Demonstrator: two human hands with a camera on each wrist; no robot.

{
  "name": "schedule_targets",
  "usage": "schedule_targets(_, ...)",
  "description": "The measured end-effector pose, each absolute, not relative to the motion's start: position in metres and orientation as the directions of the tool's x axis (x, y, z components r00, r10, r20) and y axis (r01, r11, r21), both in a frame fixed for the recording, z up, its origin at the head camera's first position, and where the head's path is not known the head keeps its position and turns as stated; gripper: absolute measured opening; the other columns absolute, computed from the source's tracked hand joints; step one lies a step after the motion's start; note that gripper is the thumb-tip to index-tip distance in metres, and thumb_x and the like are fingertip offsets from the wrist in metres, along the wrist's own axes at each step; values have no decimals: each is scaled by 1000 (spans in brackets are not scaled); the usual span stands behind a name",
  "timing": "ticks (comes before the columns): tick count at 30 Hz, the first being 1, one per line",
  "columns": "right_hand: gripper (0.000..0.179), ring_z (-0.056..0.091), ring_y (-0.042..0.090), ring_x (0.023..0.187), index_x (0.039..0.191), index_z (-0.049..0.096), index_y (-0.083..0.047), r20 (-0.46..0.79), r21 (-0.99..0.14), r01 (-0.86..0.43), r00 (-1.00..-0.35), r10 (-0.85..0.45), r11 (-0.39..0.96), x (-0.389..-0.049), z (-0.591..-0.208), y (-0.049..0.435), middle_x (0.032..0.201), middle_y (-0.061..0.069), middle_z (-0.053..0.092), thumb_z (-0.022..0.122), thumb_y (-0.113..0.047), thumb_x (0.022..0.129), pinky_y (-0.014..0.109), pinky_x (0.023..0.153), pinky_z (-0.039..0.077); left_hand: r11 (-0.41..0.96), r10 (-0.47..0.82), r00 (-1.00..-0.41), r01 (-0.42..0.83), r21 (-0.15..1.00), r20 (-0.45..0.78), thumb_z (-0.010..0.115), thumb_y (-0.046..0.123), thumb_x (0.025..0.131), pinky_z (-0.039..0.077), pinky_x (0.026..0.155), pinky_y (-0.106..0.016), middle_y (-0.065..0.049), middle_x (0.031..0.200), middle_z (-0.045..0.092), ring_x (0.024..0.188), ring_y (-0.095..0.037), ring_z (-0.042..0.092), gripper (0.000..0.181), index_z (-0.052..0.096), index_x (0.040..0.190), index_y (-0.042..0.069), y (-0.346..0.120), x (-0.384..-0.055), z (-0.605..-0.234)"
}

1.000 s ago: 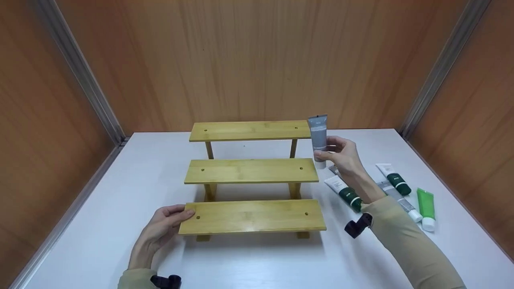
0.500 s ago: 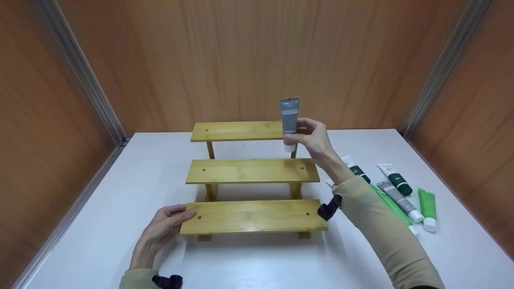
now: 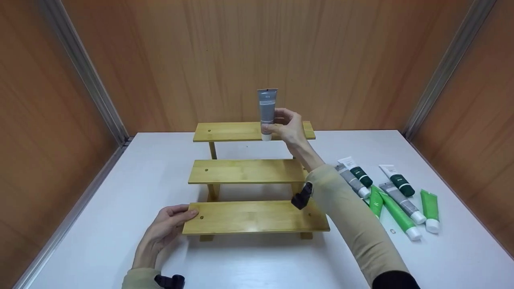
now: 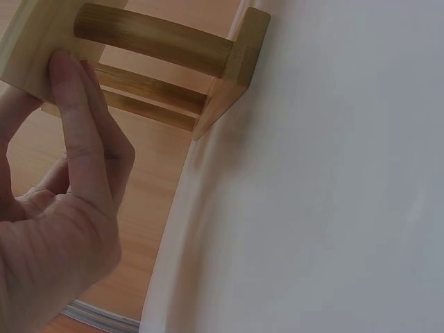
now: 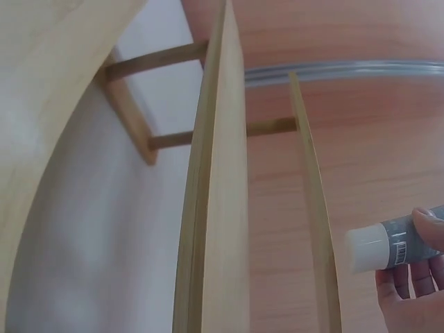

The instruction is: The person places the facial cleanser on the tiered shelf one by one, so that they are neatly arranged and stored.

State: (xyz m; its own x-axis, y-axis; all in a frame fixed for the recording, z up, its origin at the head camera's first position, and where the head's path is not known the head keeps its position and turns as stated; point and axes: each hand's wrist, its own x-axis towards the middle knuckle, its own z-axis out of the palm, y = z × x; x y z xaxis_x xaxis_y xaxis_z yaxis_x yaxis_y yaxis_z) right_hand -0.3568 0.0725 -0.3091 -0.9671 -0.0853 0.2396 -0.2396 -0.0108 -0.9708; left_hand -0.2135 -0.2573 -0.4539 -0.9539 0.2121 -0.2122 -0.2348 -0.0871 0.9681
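A three-tier wooden shelf stand (image 3: 249, 216) stands on the white table. My left hand (image 3: 162, 228) grips the left end of its lowest board, thumb on top; in the left wrist view the fingers (image 4: 80, 132) press the board's underside. My right hand (image 3: 291, 128) pinches a grey squeeze tube (image 3: 267, 106) near its white cap, the cap pointing down. In the head view the tube is in front of the top board (image 3: 229, 130). From the right wrist view, the white cap (image 5: 368, 248) appears apart from that board's edge.
On the table (image 3: 160, 156) to the right lie several tubes: white-and-green ones (image 3: 397, 180), grey ones (image 3: 402, 202) and green ones (image 3: 430, 210). A small ring (image 3: 393, 231) lies near them. Wooden walls (image 3: 249, 52) enclose the back and sides.
My right hand has carried the grey tube up and to the left, from beside the stand to the top board. My left hand has kept its grip on the lowest board.
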Motion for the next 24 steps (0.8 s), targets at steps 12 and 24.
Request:
schedule_targets(12, 40, 62, 23, 106, 121, 65, 3, 292, -956, -292, -955, -45, -21, -375, -319, 31, 118, 18, 66, 78, 4, 82, 32, 95, 56, -120, 214, -951, -252, 960, -223, 68, 13, 96, 61, 88, -21, -2, 105, 76, 98, -12, 73, 43, 57, 132, -8, -257, -212, -453)
schedule_targets(24, 41, 65, 22, 102, 122, 66, 1, 310, -951, -310, -951, -22, -5, -383, -321, 1, 119, 19, 68, 78, 3, 82, 30, 89, 57, -102, 225, -949, -249, 963, -221, 66, 13, 97, 61, 88, -21, -3, 106, 75, 98, -12, 73, 56, 44, 140, -15, -255, -212, -455)
